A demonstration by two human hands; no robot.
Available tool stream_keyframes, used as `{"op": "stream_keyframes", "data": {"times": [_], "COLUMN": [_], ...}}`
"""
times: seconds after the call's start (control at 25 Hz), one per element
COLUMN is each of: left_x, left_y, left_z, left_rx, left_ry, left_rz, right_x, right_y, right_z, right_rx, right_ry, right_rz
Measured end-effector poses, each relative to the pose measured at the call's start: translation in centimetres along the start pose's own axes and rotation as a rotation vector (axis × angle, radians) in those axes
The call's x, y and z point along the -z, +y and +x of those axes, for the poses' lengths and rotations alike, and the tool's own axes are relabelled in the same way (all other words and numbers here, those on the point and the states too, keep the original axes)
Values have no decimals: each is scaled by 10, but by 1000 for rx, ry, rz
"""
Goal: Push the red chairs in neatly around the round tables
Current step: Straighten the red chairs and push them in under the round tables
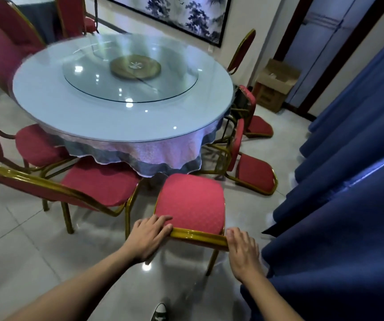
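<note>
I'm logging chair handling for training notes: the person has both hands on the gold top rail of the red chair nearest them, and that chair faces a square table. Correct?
Not quite. The table is round, not square, as the head view shows. The rest holds: the left hand and right hand both hold the gold top rail of the nearest red chair, which faces it.

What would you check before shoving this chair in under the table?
1. Both hands on the chair: left hand and right hand grip the gold top rail: ok.
2. Chair faces the round table: ok.
3. Seat under the tablecloth yet: not ok, only its front edge is there.
4. Room beside the neighbouring chair on the left: ok, a gap shows.
5. Blue curtain away from the legs: cannot tell.
</note>
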State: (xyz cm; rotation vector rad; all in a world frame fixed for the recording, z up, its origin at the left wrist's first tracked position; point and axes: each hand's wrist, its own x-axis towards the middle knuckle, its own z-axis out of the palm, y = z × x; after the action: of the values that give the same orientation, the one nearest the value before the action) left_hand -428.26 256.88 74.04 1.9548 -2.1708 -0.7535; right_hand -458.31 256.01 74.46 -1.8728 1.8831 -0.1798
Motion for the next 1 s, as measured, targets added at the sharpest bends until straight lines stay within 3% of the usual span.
{"op": "stream_keyframes", "data": {"times": [0.12, 0.32, 0.4, 0.6, 1.0], "left_x": [2, -9, -12, -31, -56], "left_y": [4, 14, 24, 65, 103], "left_z": [3, -3, 2, 23, 73], "left_rx": [-8, -3, 36, 165, 396], "left_ry": [14, 115, 156, 255, 486], "left_rz": [19, 69, 52, -34, -107], "right_x": [-7, -28, -23, 9, 48], "right_y": [2, -1, 7, 39, 66], "right_z": [5, 12, 21, 61, 142], "right_rx": [-35, -57, -47, 69, 264], "right_ry": [61, 400, 436, 397, 152], "right_rz": [28, 158, 170, 180, 157]}}
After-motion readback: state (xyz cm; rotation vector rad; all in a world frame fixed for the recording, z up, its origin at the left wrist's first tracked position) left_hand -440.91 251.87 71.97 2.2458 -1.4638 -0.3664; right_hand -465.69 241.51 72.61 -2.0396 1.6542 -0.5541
